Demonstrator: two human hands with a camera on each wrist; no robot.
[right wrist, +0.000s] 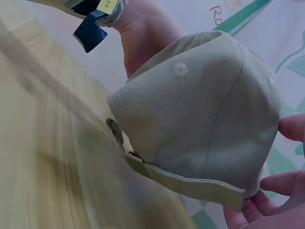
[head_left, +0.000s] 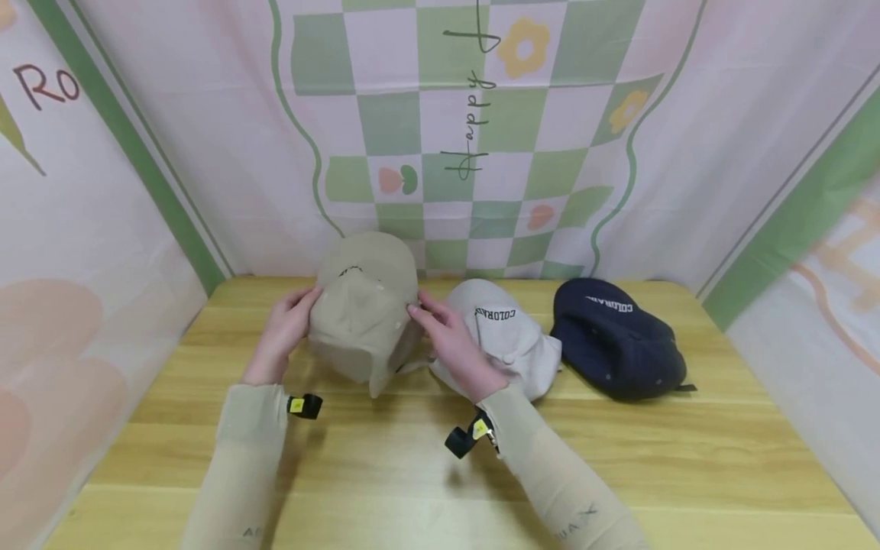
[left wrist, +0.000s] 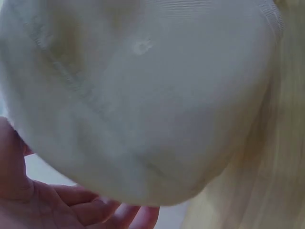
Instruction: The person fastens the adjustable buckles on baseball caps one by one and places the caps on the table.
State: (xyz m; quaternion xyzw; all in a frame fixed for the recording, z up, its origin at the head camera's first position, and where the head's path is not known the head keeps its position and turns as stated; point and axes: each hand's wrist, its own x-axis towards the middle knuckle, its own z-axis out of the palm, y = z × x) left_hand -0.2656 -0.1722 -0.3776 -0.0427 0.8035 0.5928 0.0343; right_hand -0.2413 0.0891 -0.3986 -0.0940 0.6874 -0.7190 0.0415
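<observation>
A beige baseball cap (head_left: 360, 313) is held up between both hands at the left of the table. My left hand (head_left: 283, 330) grips its left side, the thumb and fingers around the edge in the left wrist view. On the opposite side, the thumb and fingers of my right hand (head_left: 459, 342) pinch the cap's edge. The right wrist view shows the cap's adjustable back strap (right wrist: 183, 183) hanging along the lower rim, beside a stitched eyelet panel. Part of my left hand is hidden behind the crown there.
A light grey cap (head_left: 495, 315) lettered "COLORADO" lies partly behind my right hand and forearm. Right of it is a navy cap (head_left: 612, 340) with similar lettering. They lie on a wooden table (head_left: 385, 473), with a patterned cloth (head_left: 454, 122) hanging behind it.
</observation>
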